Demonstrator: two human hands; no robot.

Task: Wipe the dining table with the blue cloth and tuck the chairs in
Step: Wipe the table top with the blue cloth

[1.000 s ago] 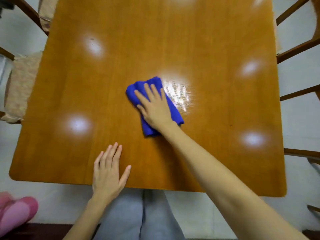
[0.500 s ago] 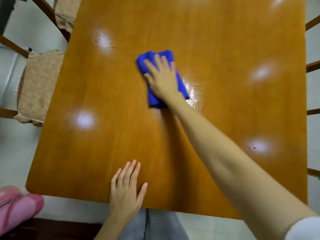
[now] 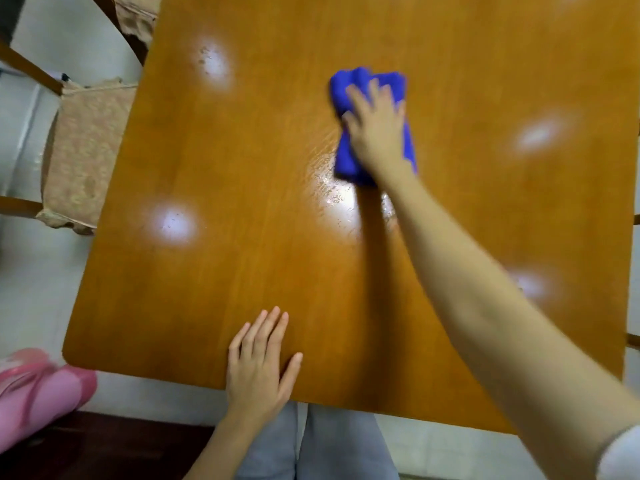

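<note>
The folded blue cloth (image 3: 346,164) lies on the glossy wooden dining table (image 3: 242,168), right of its middle. My right hand (image 3: 377,129) presses flat on the cloth with straight, spread fingers, arm stretched far across the top. A wet streak (image 3: 337,199) shines on the wood just near side of the cloth. My left hand (image 3: 258,362) rests flat on the table by the near edge. A wooden chair (image 3: 83,150) with a beige seat cushion stands at the table's left side, its seat partly under the top.
A second cushioned chair (image 3: 135,19) shows at the far left corner. Chair rails (image 3: 633,341) peek past the right edge. A pink object (image 3: 38,393) lies on the floor at the near left. My grey trousers (image 3: 311,445) are below the near edge.
My right hand has slid the blue cloth farther away and to the right, leaving a wet streak behind it. My left hand has stayed planted near the edge.
</note>
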